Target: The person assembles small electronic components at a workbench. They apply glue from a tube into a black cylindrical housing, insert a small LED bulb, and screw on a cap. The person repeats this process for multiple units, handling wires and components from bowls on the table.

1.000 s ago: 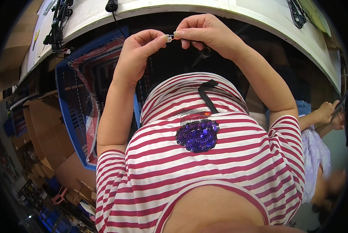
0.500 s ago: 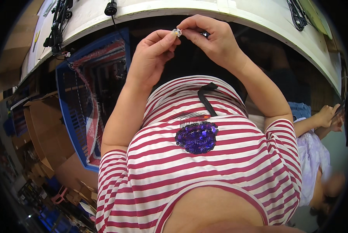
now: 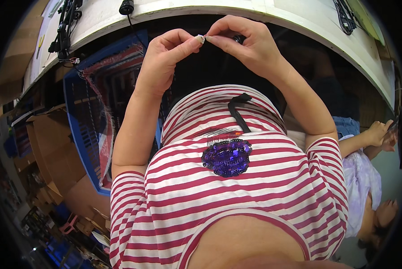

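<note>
A small white piece point(image 3: 201, 39), too small to name, is between my two hands near the table's edge. My left hand point(image 3: 167, 56) is closed on it, thumb against the forefinger. From the other side my right hand point(image 3: 248, 42) meets it with thumb and forefinger pinched together. Whether the right fingertips hold a part of the piece or something finer cannot be made out. A dark, shiny thing point(image 3: 239, 39) shows within the curl of the right hand, mostly hidden by the fingers.
A white table point(image 3: 178, 12) curves along the far side. On it lie a coiled black cable point(image 3: 344, 18) and a black stand point(image 3: 65, 33). Left stands a blue plastic crate point(image 3: 77, 134) with striped cloth, beside cardboard boxes point(image 3: 55, 148). Another person point(image 3: 360, 179) sits at right.
My left hand has shifted slightly left and up, its fingers curled more closely around the white piece, so less of it shows. The right hand has risen a little, still pinched.
</note>
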Demonstrator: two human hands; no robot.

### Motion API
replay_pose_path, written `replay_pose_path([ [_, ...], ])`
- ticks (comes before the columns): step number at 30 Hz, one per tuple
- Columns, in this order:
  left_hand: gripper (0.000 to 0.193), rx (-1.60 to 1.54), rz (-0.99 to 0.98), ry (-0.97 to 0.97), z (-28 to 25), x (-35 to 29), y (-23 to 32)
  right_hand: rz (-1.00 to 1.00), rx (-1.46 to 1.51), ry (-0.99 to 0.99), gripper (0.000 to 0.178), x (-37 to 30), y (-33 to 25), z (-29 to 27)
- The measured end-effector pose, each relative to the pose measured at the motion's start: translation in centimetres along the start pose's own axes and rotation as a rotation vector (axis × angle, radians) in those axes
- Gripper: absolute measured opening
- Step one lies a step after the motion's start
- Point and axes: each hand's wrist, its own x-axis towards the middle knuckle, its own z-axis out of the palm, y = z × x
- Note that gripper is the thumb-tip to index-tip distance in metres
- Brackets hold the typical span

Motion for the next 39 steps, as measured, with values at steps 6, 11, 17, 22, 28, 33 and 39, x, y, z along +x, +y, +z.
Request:
replay_pose_path([
  [6, 0.011, -0.048, 0.054, 0.129, 0.8, 0.1, -0.8, -0.206, -0.214, 0.194, 0.011, -0.6, 0.2, 1.4],
  [11, 0.01, -0.145, -0.039, 0.165, 0.4, 0.3, -1.2, -0.409, -0.408, 0.262, 0.01, -0.5, 0.7, 2.1],
  [17, 0.01, -0.185, -0.073, 0.118, 0.1, 0.0, -1.1, -0.39, -0.385, 0.248, 0.01, -0.4, 1.1, 2.1],
  [22, 0.011, -0.145, -0.062, 0.076, 0.2, -0.2, -0.6, -0.293, -0.319, 0.214, 0.01, -0.4, 1.2, 2.1],
  [28, 0.015, -0.13, -0.011, 0.06, 0.1, -0.1, 0.2, -0.046, -0.05, 0.127, 0.013, 0.2, 0.3, 1.8],
  [33, 0.03, 0.043, 0.003, 0.14, 0.3, 0.2, -1.9, 0.382, 0.615, 0.111, 0.018, 1.0, 0.8, 1.2],
  [39, 0.038, -0.245, 0.085, 0.041, 3.0, 0.6, -5.9, 0.412, 0.943, 0.216, 0.014, 1.2, 0.7, 1.4],
])
